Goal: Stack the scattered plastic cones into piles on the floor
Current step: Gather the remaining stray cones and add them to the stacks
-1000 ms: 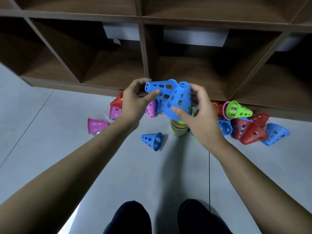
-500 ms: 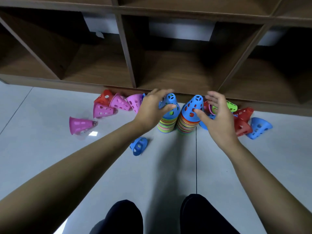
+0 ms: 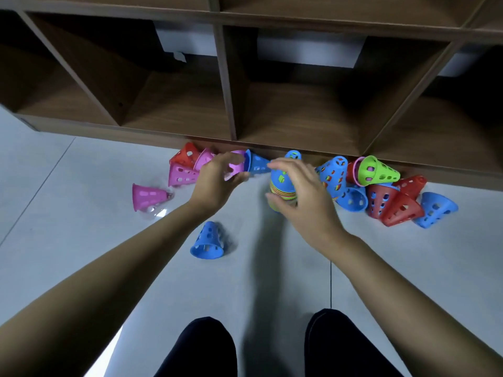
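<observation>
Floor (image 3: 68,227) duty: loose cones (image 3: 394,208) lay strewn along the foot of the far shelf (image 3: 299,148). My left hand (image 3: 217,186) reached for the tipped pink cone (image 3: 236,166), grip bracketing its rim; the blur hid whether it had closed. My right hand (image 3: 302,194), grip wide, cupped the near stack (image 3: 280,183), probably to steady it for the next cone. A second stack (image 3: 333,174) stood just to the right.

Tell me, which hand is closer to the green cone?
Right. The right hand sits left of the green cone, over a stack; the left hand is farther left.
</observation>
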